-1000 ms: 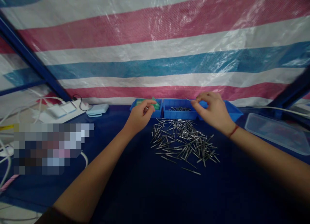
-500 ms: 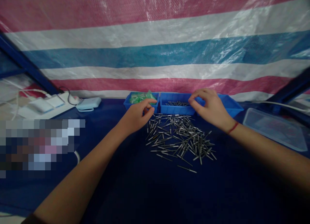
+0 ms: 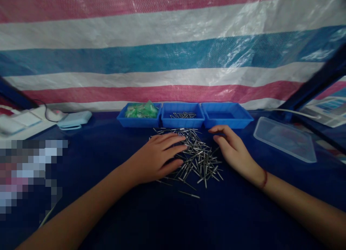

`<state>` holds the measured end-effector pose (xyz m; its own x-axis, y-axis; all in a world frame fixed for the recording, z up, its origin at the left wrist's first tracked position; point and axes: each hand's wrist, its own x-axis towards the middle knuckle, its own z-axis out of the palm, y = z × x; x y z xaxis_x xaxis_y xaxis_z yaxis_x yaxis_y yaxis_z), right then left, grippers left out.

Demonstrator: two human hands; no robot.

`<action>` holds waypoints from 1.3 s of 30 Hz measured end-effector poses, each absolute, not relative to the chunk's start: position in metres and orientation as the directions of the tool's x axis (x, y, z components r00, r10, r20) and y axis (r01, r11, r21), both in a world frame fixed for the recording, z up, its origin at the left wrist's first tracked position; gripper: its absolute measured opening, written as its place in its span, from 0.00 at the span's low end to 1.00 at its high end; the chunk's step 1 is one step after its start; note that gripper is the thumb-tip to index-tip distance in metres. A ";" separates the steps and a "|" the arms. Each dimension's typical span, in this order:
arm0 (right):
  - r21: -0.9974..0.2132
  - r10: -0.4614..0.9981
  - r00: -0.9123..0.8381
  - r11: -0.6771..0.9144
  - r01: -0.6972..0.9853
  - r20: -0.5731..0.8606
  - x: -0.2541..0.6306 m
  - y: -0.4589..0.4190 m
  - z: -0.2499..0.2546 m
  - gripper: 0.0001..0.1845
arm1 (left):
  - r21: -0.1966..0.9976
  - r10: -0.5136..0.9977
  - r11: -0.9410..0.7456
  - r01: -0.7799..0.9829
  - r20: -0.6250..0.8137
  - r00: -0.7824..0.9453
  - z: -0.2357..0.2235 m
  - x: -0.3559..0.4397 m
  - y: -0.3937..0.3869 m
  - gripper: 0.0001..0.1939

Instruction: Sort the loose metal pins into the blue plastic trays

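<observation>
A loose heap of silver blind rivets (image 3: 201, 154) lies on the dark blue tabletop (image 3: 173, 221). Over the heap's left side my left hand (image 3: 159, 158) is spread with its fingers apart, hiding some of the rivets; nothing shows in it. My right hand (image 3: 232, 147) hovers at the heap's right edge, thumb and fingers apart and holding nothing I can see. Behind the heap, the middle blue bin (image 3: 183, 122) has several rivets in it. The left blue bin (image 3: 138, 123) holds green plastic packets (image 3: 142, 110).
A third blue bin (image 3: 228, 123) stands at the right of the row. Further right lies a clear plastic lid (image 3: 285, 140). At the left are a light blue case (image 3: 75, 119) and a white power strip (image 3: 32, 122) with cables. A striped plastic sheet (image 3: 162, 58) hangs behind.
My right hand has come back from the middle bin to the heap's right edge. My left hand has lowered toward the heap and spread its fingers. The view has turned to the right.
</observation>
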<state>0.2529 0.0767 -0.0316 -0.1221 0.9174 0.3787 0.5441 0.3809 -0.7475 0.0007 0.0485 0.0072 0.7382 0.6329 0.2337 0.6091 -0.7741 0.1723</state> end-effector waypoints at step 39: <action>-0.565 0.803 -0.453 0.595 0.571 0.388 0.244 0.065 -0.017 0.05 | 0.093 0.745 -0.665 0.741 0.161 0.648 0.012 -0.005 0.051 0.17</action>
